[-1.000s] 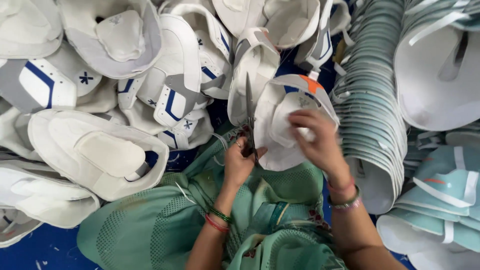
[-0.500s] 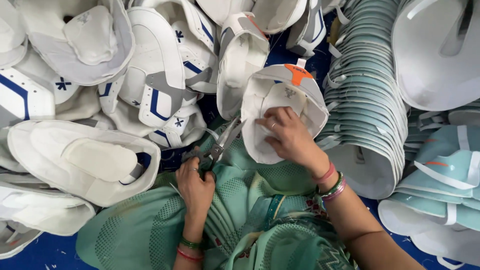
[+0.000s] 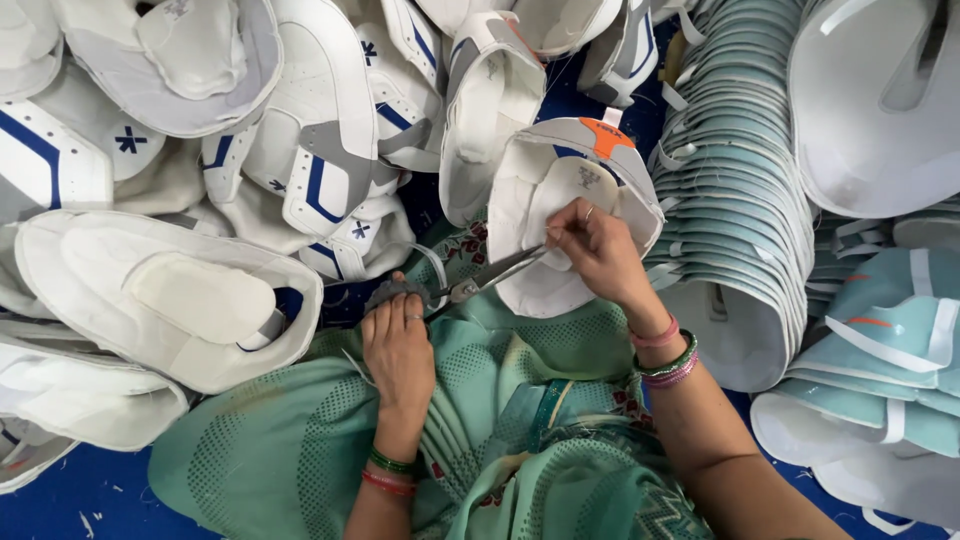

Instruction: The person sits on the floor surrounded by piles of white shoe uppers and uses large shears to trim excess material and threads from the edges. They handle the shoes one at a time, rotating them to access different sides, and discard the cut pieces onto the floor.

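White padded fabric fills most of what we see: the shoe upper (image 3: 560, 215) we are working on lies on our lap, against the green patterned garment (image 3: 500, 400), its orange tab pointing away from us. Our right hand (image 3: 600, 250) pinches the inner edge of this upper, fingers closed narrowly on the lining near the tongue. Our left hand (image 3: 400, 345) is wrapped around the handles of the scissors (image 3: 470, 285), whose blades reach up to the right and meet the upper just under our right fingers.

Compared with a moment ago, our left hand has dropped lower and further left, and the scissors have turned from near upright to a shallow slant. The upper has shifted too, with more of its white inside facing us. We judge from this that a fresh spot along the edge is being offered to the blades, so the trimming appears to go on piece by piece rather than being finished.

To our left lies a heap of white uppers with blue markings (image 3: 300, 150); to our right stands a tight row of stacked pale-green uppers (image 3: 740, 200). Blue floor (image 3: 80, 500) shows below the piles.
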